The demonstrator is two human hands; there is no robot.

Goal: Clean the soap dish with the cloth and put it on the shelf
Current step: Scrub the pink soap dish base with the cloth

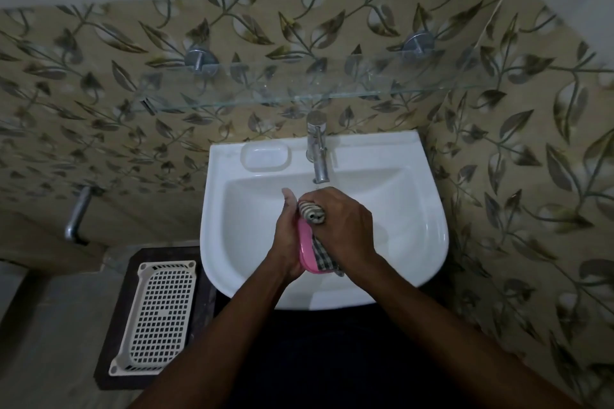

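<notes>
Over the white sink basin, my left hand holds a pink soap dish on edge, with its thumb pointing up toward the tap. My right hand grips a bunched grey checked cloth and presses it against the dish's inner side. A tail of the cloth hangs below the right palm. A glass shelf on two metal brackets runs along the wall above the tap.
A chrome tap stands at the back of the sink, just above my hands. A moulded soap recess lies left of it. A white perforated plastic tray rests on a dark stand at lower left. A metal pipe sticks out of the left wall.
</notes>
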